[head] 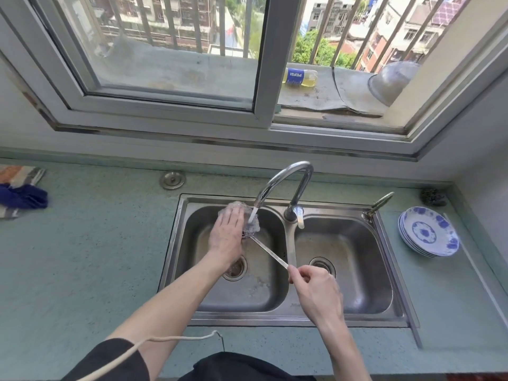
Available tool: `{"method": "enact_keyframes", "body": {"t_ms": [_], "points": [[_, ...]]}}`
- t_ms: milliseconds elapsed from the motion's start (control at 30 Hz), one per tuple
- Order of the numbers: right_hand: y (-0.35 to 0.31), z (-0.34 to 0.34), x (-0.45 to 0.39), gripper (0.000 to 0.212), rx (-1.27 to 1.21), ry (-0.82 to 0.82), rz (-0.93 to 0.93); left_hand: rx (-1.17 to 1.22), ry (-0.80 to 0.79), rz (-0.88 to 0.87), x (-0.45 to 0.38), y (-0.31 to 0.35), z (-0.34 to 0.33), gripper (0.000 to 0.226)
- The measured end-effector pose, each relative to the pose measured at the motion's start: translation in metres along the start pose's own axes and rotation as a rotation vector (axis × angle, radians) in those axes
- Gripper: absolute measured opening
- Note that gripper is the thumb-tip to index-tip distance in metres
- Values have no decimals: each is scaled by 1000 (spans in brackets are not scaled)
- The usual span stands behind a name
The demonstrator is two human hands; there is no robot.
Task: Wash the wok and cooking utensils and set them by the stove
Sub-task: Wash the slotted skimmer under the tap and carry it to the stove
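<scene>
Over the left basin of the steel double sink (398, 306), my right hand (313, 290) pinches the end of a long metal utensil handle (270, 254). The utensil's head is hidden under a clear plastic scrubber (251, 225). My left hand (226, 232) lies on the scrubber with its fingers fairly straight, pressing it against the utensil's head. Water runs from the curved faucet (286, 180) onto the scrubber. No wok is in view.
A stack of blue-and-white plates (428, 232) sits on the green counter right of the sink. A dark steel-wool pad (433, 197) lies behind them. A blue cloth (22, 196) is at the far left. A bottle (299, 77) and a steel bowl (393, 81) rest on the outside ledge.
</scene>
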State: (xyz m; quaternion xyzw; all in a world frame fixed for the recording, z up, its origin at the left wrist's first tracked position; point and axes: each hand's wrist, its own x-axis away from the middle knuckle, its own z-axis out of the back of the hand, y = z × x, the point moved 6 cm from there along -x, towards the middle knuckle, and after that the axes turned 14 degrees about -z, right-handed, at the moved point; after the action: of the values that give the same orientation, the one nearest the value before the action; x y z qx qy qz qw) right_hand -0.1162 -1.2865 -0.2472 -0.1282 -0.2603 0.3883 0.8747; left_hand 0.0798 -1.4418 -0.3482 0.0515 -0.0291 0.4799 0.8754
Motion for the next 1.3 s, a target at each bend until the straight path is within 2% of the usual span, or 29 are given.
{"method": "enact_keyframes", "body": {"t_ms": [100,267,467,533,700,933,1067,1200,1300], "points": [[2,0,2,41,-2,21,-8,-16,3,50,-1,-4,3,100],[-2,1,0,40,-38,71,-19,-48,24,-39,11,16,-4,87],[-7,3,-6,40,-1,128,-10,251,126,-123,24,46,-12,76],[-5,2,-7,41,9,122,-13,281,157,-167,26,44,-12,73],[0,-1,-6,44,6,95,1,-19,64,-293,23,15,-9,81],[2,2,-4,42,-35,81,2,-149,-1,-184,19,-1,-2,88],[-9,0,-4,40,-4,106,17,73,13,-25,26,28,-4,84],[-13,-1,-6,39,-7,124,3,331,151,-36,28,52,-4,80],[-4,1,-10,43,-35,110,-8,363,196,-157,25,47,3,77]]}}
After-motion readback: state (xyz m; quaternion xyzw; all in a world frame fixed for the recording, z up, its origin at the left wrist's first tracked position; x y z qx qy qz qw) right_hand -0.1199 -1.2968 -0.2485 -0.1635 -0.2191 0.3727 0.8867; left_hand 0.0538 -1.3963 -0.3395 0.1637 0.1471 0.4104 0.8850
